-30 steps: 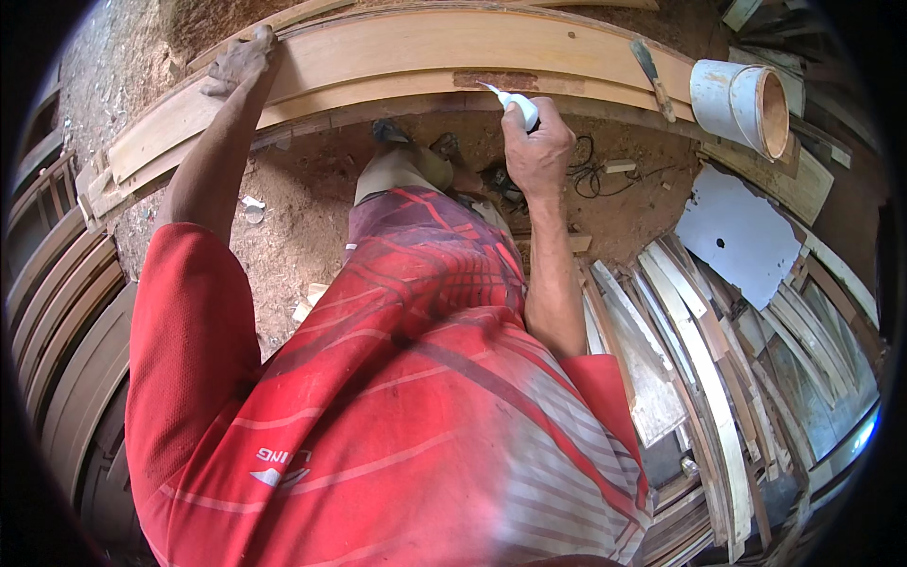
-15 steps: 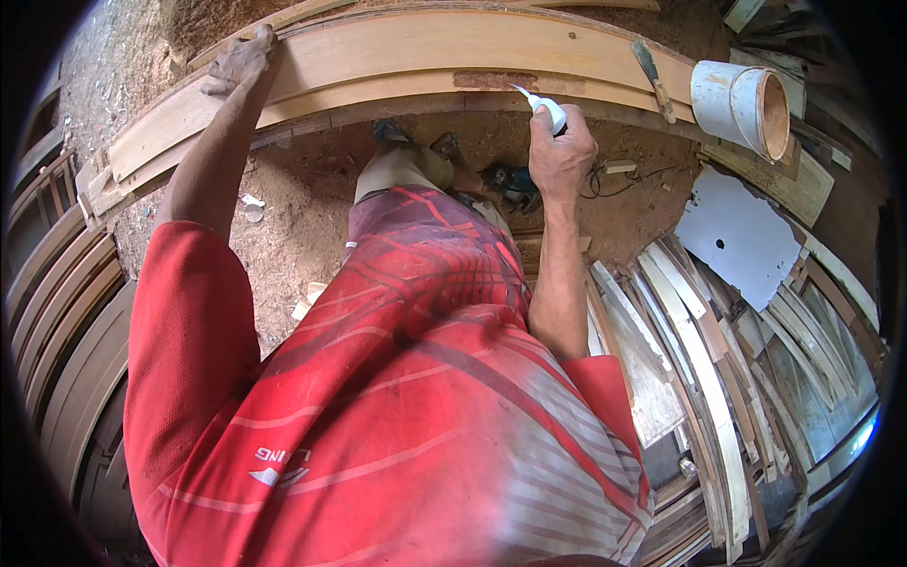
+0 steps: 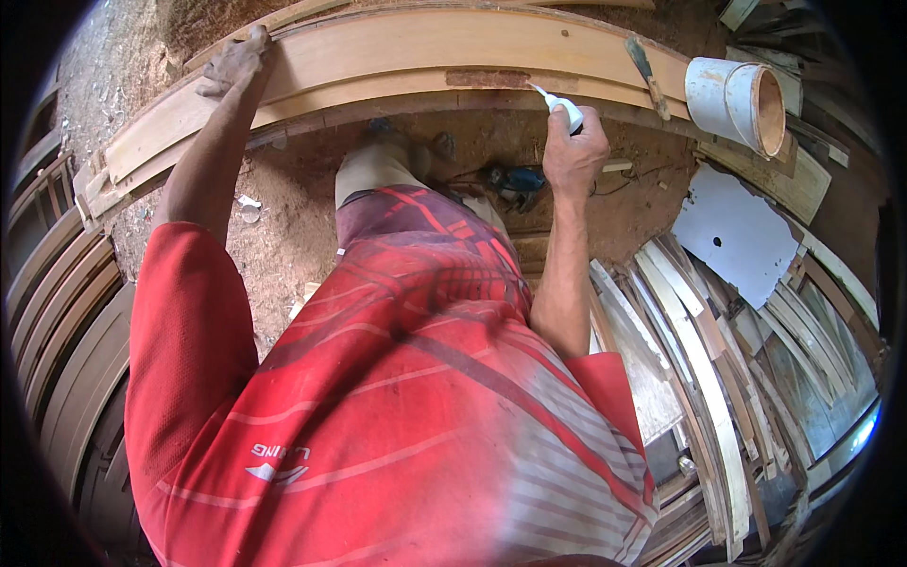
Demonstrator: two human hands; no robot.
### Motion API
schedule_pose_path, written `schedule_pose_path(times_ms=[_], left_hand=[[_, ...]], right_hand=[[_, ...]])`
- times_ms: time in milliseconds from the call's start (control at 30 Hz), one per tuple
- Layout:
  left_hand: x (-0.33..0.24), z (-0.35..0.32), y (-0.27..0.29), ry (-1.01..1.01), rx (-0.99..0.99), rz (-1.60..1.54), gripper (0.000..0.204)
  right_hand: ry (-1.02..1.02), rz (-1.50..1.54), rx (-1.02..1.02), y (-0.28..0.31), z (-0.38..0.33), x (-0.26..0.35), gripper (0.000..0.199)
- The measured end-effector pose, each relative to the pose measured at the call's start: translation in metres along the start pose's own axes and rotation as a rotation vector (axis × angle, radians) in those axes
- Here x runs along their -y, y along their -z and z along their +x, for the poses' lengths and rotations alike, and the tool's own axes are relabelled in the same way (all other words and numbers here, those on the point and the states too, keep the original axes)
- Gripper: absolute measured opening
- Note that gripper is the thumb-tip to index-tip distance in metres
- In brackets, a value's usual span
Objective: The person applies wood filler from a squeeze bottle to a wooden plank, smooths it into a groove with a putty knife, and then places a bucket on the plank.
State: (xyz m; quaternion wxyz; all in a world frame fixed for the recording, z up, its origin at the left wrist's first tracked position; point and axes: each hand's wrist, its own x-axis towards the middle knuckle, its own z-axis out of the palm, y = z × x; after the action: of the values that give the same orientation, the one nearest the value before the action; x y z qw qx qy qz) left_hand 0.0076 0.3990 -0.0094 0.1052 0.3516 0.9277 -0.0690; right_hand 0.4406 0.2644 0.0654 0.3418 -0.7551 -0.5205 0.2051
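Observation:
A long pale wooden board [image 3: 416, 52] crosses the top of the view, with a lower lip along its near side. My left hand [image 3: 236, 64] is closed over the board's far edge, toward its left part. My right hand [image 3: 576, 156] grips a small white squeeze bottle [image 3: 565, 111] with a thin pointed nozzle. The nozzle points up and left, its tip close to the right end of a rough reddish-brown patch [image 3: 487, 79] on the near lip. Whether the tip touches the wood I cannot tell.
A chisel-like tool [image 3: 646, 76] lies across the board's right part, beside a white cylindrical container [image 3: 732, 104]. Beneath the board, a blue power tool [image 3: 518, 180] rests on the dusty floor. Wood strips [image 3: 704, 378] are stacked at right, more frames [image 3: 71, 302] at left.
My right hand has shifted slightly right and down with the squeeze bottle, its nozzle moving along the brown patch toward the right end. My left hand keeps its place on the board.

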Motion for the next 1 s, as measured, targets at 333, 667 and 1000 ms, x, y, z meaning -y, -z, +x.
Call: schedule_pose_path(times_ms=[333,667,1000], left_hand=[[0.0,0.002,-0.002,-0.003,-0.002,0.021,0.069],[-0.004,0.013,-0.009,-0.001,-0.018,0.034,0.069],[-0.01,0.006,-0.007,0.0,-0.005,0.047,0.068]], right_hand=[[-0.035,0.043,-0.061,0.008,0.008,-0.015,0.023],[-0.163,0.114,-0.168,0.039,0.02,-0.027,0.028],[-0.445,0.58,-0.155,0.047,0.011,-0.053,0.022]])
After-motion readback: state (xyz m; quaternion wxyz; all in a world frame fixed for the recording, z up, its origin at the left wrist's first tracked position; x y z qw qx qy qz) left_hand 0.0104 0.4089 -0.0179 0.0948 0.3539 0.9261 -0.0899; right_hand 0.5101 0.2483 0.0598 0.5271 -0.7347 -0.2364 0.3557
